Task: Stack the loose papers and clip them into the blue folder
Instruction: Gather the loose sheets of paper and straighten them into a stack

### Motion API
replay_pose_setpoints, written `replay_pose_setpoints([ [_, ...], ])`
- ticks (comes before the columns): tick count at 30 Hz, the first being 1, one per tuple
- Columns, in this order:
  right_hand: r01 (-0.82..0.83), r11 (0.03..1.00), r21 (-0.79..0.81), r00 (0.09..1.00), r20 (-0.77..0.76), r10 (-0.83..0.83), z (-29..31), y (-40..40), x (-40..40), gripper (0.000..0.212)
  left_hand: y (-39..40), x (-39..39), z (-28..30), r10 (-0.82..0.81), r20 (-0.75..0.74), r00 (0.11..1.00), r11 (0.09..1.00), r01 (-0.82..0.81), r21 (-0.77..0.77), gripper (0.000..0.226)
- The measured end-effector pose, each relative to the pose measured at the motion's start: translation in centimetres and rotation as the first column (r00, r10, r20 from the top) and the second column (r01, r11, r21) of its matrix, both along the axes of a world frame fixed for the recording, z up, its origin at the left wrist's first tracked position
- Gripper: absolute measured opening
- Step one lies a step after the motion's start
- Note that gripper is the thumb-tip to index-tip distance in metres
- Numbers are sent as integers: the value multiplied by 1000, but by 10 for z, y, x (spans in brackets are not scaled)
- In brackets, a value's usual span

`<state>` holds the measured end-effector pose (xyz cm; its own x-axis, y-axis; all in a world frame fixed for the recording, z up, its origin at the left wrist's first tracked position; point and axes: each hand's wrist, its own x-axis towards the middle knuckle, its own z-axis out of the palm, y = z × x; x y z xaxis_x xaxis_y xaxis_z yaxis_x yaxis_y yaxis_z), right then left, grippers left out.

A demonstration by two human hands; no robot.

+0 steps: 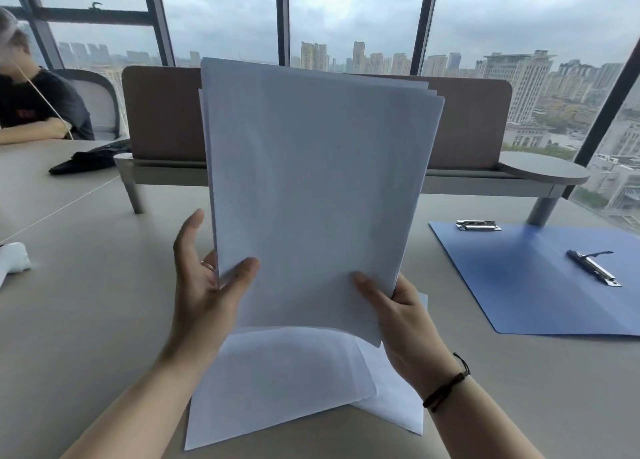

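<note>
While the sheaf of plain white paper sheets [311, 188] stands nearly upright above the middle of the grey table [86, 302], its top edges fan out unevenly, which suggests it is held this way so the sheets can be knocked level before filing. The left hand [204, 282] grips the lower left edge, thumb pressed on the front and the other fingers reaching behind, with one finger stretched straight up beside the edge. The right hand [401, 320] pinches the lower right corner, thumb on the front face, the remaining fingers hidden behind the sheets. Both forearms rise from the near edge of the table and angle inward. Two more loose white sheets [284, 382] lie flat and overlapping beneath the hands, near the table's front edge, so the gathering looks unfinished. The open blue plastic folder [540, 285] lies flat toward the table's right edge, well apart from the sheaf, its metal spring clip [594, 268] and a second metal clamp [478, 225] at its top edge both free of paper.
</note>
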<state>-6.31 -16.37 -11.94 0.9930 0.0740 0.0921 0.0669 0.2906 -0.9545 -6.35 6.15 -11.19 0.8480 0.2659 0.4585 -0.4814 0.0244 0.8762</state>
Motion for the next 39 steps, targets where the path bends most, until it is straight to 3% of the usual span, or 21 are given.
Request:
replay_pose_setpoints([
  [2, -7, 1000, -23, 1000, 0, 7, -1, 1, -1, 18, -2, -1, 1, -20, -29, 999, 1000, 20, -21, 66],
  [7, -37, 994, -106, 999, -20, 35, -5, 4, -3, 20, -1, 1, -10, -43, -284, 958, 999, 47, 9, 12],
  [13, -12, 992, -129, 998, -66, 4, -2, 2, -2, 30, 5, 11, -19, 99, -320, 942, 995, -84, 62, 12],
  [16, 103, 994, -35, 970, -217, -108, -1, -4, 6, 47, 9, 15, -18, 113, -359, 926, 985, -151, -79, 10],
  [18, 146, 987, 70, 929, -354, -112, -1, -6, 11, 53, 10, 16, -18, 23, -433, 901, 959, -142, -244, 10],
  [20, 156, 974, 163, 884, -462, -64, -3, -4, 13, 56, 11, 17, -20, -83, -471, 878, 919, -116, -377, 11],
  [23, 155, 974, 165, 844, -534, -44, -5, 2, 13, 48, 15, 21, -22, -116, -485, 867, 888, -128, -441, 20],
  [27, 118, 991, -67, 876, -463, -136, -4, 4, 11, 20, 15, 20, -23, -142, -473, 870, 887, -101, -451, 26],
  [30, 129, 933, -335, 927, -294, -233, -6, 3, 8, 37, 14, 20, -22, -130, -478, 869, 898, -101, -428, 17],
  [32, 151, 888, -434, 941, -213, -264, -5, 1, 7, 50, 14, 20, -21, -139, -474, 870, 894, -96, -438, 16],
  [39, 83, 963, -256, 928, -332, -168, -3, -1, 8, 58, 16, 18, -20, -155, -473, 867, 885, -90, -456, 26],
])
